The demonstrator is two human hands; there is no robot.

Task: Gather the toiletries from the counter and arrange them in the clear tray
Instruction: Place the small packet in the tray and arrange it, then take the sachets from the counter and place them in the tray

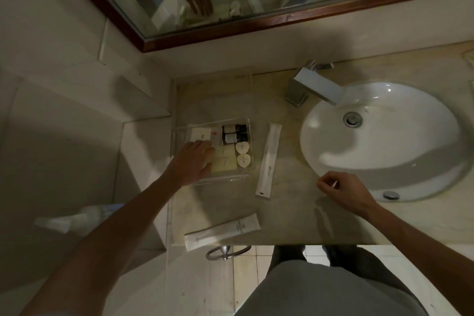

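Observation:
The clear tray (pixel 250 126) sits at the counter's left end. It holds two dark bottles (pixel 234 133), two round white pads (pixel 243 154), flat cream packets (pixel 225 161) and a white box (pixel 201 133). My left hand (pixel 192 161) lies flat over the tray's left part, fingers spread on the packets. My right hand (pixel 341 191) hovers over the counter near the sink, fingers pinched on a thin white stick (pixel 334 183). A long white sachet (pixel 268 159) lies right of the tray. A white tube (pixel 222 231) rests at the counter's front edge.
A white oval sink (pixel 384 136) with a square chrome tap (pixel 313 88) fills the right side. A wood-framed mirror (pixel 230 31) hangs behind. A towel ring (pixel 227 251) sticks out under the counter's front edge. A tiled wall borders the left.

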